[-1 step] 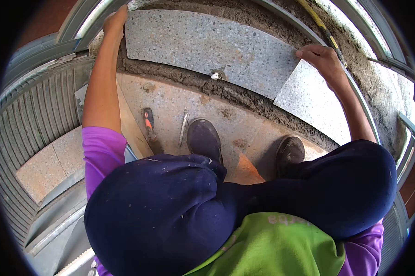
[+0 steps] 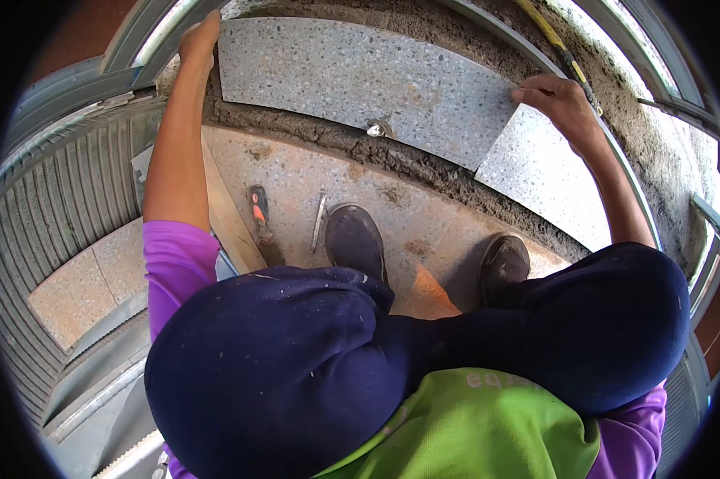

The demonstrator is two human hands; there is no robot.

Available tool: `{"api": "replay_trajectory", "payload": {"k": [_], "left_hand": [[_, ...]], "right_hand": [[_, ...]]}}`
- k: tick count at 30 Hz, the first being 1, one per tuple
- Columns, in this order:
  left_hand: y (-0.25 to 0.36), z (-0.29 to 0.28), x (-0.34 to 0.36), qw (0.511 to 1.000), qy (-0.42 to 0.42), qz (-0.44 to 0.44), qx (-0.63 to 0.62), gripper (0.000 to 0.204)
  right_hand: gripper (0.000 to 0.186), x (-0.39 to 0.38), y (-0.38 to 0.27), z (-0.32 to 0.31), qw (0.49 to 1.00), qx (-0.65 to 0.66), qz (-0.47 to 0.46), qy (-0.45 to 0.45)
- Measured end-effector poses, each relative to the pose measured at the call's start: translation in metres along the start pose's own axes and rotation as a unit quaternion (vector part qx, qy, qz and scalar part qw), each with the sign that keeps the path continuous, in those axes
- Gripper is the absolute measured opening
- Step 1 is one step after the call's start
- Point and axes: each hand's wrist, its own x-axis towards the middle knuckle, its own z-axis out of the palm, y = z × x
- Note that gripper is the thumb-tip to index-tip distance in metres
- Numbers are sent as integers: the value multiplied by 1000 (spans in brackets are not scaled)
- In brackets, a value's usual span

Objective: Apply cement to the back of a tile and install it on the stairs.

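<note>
A long speckled grey terrazzo tile (image 2: 352, 76) lies at the far side, over a bed of dark wet mortar (image 2: 312, 132). My left hand (image 2: 200, 40) is closed at its far left end, fingers partly hidden. At its far right corner, thumb and fingers of my right hand (image 2: 559, 108) are pinched on the edge, right where a second, brightly lit terrazzo tile (image 2: 543, 180) meets it. A small white lump (image 2: 374, 130) sits against the near edge of the long tile.
Between my shoes and a wooden board (image 2: 228, 215) lie an orange-and-black handled tool (image 2: 259, 209) and a metal chisel-like rod (image 2: 320, 219). A curved metal rail (image 2: 503, 36) borders the mortar, with a yellow-and-black tool (image 2: 553, 36) beyond. Ribbed steps with tiles (image 2: 76, 299) are at left.
</note>
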Motion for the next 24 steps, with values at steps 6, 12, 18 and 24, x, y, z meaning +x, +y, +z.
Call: {"api": "replay_trajectory", "payload": {"k": [6, 12, 18, 24], "left_hand": [[45, -34, -54, 994, -1, -5, 110, 39], [121, 6, -155, 805, -38, 417, 420, 44], [157, 33, -122, 707, -290, 399, 506, 38], [152, 40, -74, 722, -493, 237, 424, 34]], "right_hand": [[26, 3, 3, 2, 994, -56, -90, -4], [23, 12, 16, 6, 998, -20, -58, -15], [24, 12, 19, 7, 998, -3, -68, -10], [25, 14, 16, 7, 995, 40, -78, -41]]}}
